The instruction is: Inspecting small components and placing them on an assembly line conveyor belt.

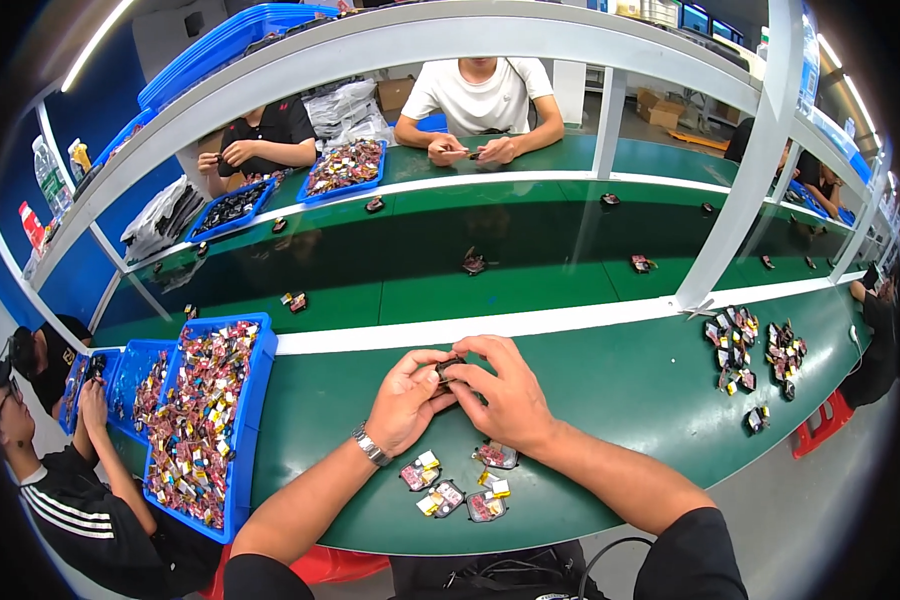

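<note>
My left hand and my right hand meet over the green table, just in front of the white rail. Between their fingertips they pinch a small dark electronic assembly, mostly covered by the fingers. Both hands are closed on it. Below them, near the table's front edge, lie several loose assemblies with dark frames, reddish boards and yellow-and-white tabs. A metal-banded watch is on my left wrist.
At left stands a blue tray heaped with small assemblies. More assemblies are clustered at right. Beyond the white rail, a green conveyor carries scattered pieces. A grey post rises at right. Co-workers sit opposite and at left.
</note>
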Motion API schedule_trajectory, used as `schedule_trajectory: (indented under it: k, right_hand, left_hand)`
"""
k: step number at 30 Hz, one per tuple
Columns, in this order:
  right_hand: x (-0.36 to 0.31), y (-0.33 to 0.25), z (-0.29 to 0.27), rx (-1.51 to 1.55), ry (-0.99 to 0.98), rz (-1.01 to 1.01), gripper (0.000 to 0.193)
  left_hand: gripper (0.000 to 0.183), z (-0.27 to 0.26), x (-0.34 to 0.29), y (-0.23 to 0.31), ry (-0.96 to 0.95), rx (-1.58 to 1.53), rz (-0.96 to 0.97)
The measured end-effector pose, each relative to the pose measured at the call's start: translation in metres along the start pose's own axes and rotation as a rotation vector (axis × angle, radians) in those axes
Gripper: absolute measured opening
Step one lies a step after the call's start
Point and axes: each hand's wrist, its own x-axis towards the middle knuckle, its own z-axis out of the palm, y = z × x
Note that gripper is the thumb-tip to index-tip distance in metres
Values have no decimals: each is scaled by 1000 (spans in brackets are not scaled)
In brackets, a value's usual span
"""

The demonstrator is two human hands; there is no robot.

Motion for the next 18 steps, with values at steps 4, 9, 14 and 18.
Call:
schedule_trajectory:
  k: [4,9,14,18]
  right_hand:
    - [-2,4,4,-62,16,-13,21]
    - [0,0,8,-102,9,-41,21]
    - [-1,6,9,-152,16,-69,20]
    - [0,4,9,-190,6,-49,19]
  left_hand:
    - [27,4,-1,1,25,13,-32]
    - [28,2,-2,2,78,51,-37]
    - [28,4,0,2,71,47,-58]
    - [26,3,-1,0,83,61,-55]
